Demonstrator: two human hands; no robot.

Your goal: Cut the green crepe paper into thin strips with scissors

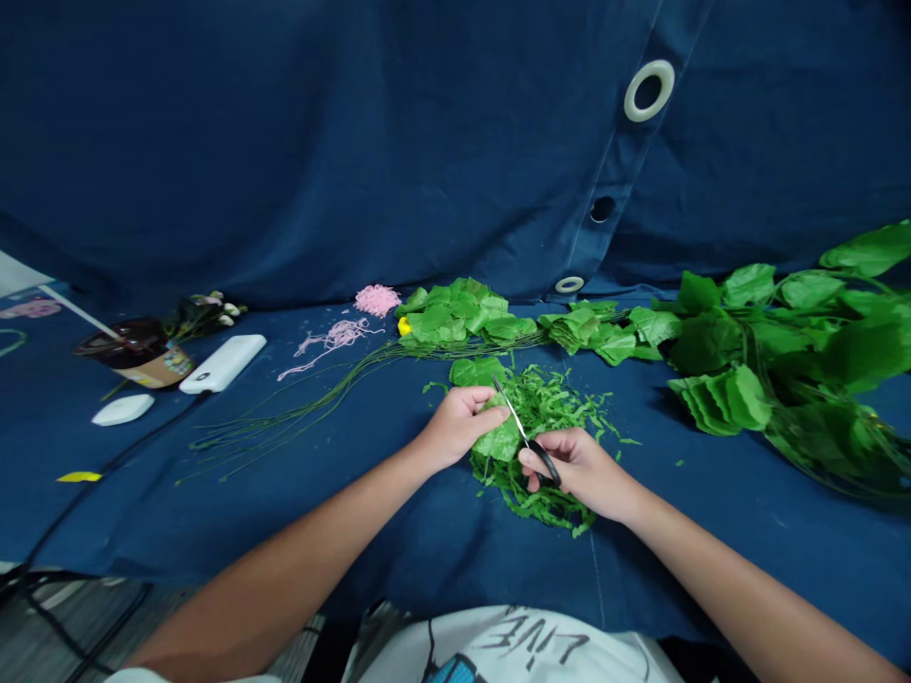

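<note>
My left hand (462, 424) pinches a green artificial leaf (498, 438) between thumb and fingers. In my right hand (569, 463) is a pair of scissors (542, 461) with black handles, its blades pointing up and left beside the leaf and close to my left thumb. Under both hands lies a loose heap of shredded green strips (562, 403). Another whole leaf (475, 370) rests just beyond my left hand. Whether the blades touch the leaf is hard to make out.
Stacked green leaves (455, 311) with thin stems (306, 403) lie behind, and a larger leafy bunch (804, 341) at the right. Pink shreds (377, 301) sit farther back. At left are a brown cup (146, 356) with a straw, a white device (224, 363) and a black cable (118, 460).
</note>
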